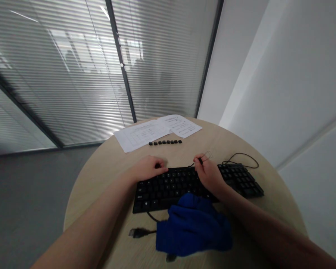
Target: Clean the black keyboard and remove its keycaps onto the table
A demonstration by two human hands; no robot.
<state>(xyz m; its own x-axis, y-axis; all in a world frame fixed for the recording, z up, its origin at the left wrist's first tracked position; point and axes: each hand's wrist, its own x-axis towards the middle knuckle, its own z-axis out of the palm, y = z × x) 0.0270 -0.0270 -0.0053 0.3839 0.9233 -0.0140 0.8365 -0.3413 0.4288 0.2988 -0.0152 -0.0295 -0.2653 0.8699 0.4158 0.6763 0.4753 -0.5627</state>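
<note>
A black keyboard point(168, 186) lies on the round wooden table, its number pad off to the right. My left hand point(149, 168) rests at its back left edge, fingers curled behind it and thumb on the edge. Over the keyboard's back edge, my right hand point(208, 173) is closed around a keycap puller point(201, 161). Thin wire loops stick out past the fingers. Several black keycaps point(164, 142) stand in a row behind the keyboard. A bunched blue cloth point(196, 228) covers part of the keyboard's front edge.
Two printed sheets of paper point(142, 133) lie at the table's far side. The keyboard cable point(252, 157) loops at the right rear. A USB plug point(137, 233) pokes out left of the cloth. Beyond the table point(95, 168) stand a glass partition with blinds and a white wall.
</note>
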